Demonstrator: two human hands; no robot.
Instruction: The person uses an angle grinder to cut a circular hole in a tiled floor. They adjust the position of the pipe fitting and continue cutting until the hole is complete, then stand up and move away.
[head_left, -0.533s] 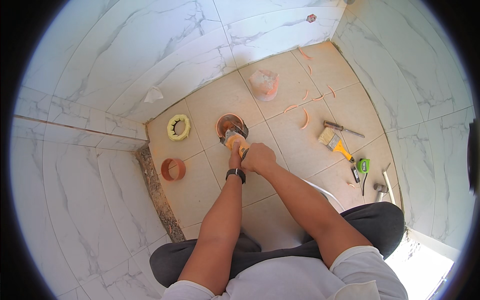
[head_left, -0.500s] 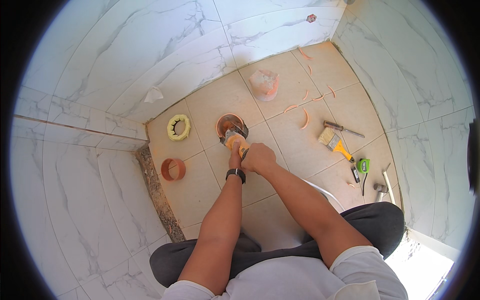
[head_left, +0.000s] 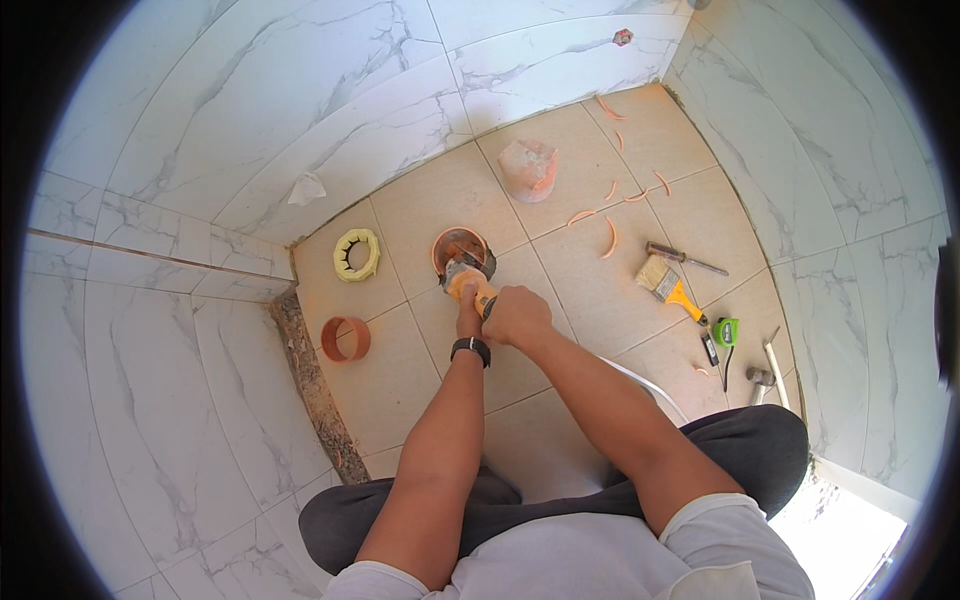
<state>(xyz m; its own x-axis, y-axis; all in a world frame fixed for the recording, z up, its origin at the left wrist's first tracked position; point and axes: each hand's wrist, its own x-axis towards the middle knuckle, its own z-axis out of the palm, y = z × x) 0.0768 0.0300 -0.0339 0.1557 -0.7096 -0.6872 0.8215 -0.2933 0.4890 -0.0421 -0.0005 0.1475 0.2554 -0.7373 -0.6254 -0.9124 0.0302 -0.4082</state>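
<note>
Both hands grip an angle grinder (head_left: 470, 283) with an orange-yellow body. My left hand (head_left: 469, 310) is wrapped round its body near the head, a black watch on the wrist. Behind it, my right hand (head_left: 518, 316) closes on the dark rear end of the handle. The grinder's head sits at the near side of an orange-brown pipe opening (head_left: 437, 245) set in the tiled floor; where exactly the disc touches cannot be told. Left of the opening lie a pale yellow notched ring (head_left: 343, 243) and a short brown pipe ring (head_left: 331, 340).
A dusty pinkish container (head_left: 527, 175) stands toward the back wall. Curved orange offcuts (head_left: 611, 238) lie scattered at right. Beside the right wall are a paintbrush (head_left: 680, 294), a screwdriver-like tool (head_left: 690, 259), a green tape measure (head_left: 726, 331) and a hammer (head_left: 760, 378). A white cord (head_left: 645, 380) runs near my right knee.
Hardly anything differs. The grinder and both hands stay at the pipe opening, with only a very slight shift of the grinder's head.
</note>
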